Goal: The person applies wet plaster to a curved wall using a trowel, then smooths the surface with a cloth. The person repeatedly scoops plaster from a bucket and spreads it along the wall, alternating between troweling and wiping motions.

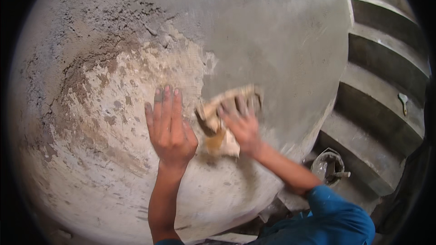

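Observation:
My left hand (170, 127) is flat on the bare, pale patch of the wall (131, 154), fingers stretched up and nothing in them. To its right, my right hand (243, 127) grips a tan, sponge-like pad (234, 94), fingers over its front. Motion blurs the pad, and a lighter piece with a brownish-yellow patch hangs below it. I cannot make out its exact kind. The pad is at the lower edge of the smooth grey plaster (272, 50), where that meets the bare patch.
Rough, crumbly mortar (104, 22) borders the patch at the upper left. Concrete stairs (363, 140) climb along the right. A bucket (328, 168) with a handled tool in it stands by the lower steps. A paintbrush (403, 102) lies on a higher step.

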Available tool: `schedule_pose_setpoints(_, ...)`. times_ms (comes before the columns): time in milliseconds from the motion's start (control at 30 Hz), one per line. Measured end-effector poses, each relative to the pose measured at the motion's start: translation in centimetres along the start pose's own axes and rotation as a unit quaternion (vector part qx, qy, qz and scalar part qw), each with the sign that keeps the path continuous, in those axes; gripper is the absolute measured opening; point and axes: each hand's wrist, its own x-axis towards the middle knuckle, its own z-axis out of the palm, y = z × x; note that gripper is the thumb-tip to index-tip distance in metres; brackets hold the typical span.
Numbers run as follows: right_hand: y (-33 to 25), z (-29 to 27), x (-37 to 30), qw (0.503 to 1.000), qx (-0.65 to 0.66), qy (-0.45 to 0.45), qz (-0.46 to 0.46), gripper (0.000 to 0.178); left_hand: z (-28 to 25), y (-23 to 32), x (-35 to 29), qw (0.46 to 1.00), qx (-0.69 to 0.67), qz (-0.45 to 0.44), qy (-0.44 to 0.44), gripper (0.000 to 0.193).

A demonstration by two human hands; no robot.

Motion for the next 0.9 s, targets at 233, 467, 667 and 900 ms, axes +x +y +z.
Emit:
schedule_pose_setpoints(233, 1.8, -0.5, 1.3, 0.973, 0.146, 0.065, 0.169, 0.042, -0.3, 0.0, -0.2, 1.000, -0.025, -0.012, 0.002, 0.062)
schedule_pose_setpoints(467, 1.1, -0.1, 6.2, 0.997, 0.042, 0.021, 0.057, 0.047, -0.4, -0.2, -0.3, 0.999, -0.030, -0.022, 0.026, 0.058)
schedule_pose_setpoints(667, -0.8, 0.8, -0.1, 1.000, 0.007, -0.010, 0.023, 0.046, 0.0, -0.1, -0.4, 0.999, -0.027, -0.018, 0.040, 0.058)
schedule_pose_setpoints(900, 5.0, -0.9, 10.0, 0.987, 0.058, 0.125, 0.087, 0.044, -0.5, 0.0, -0.3, 1.000, 0.008, -0.013, -0.006, 0.061)
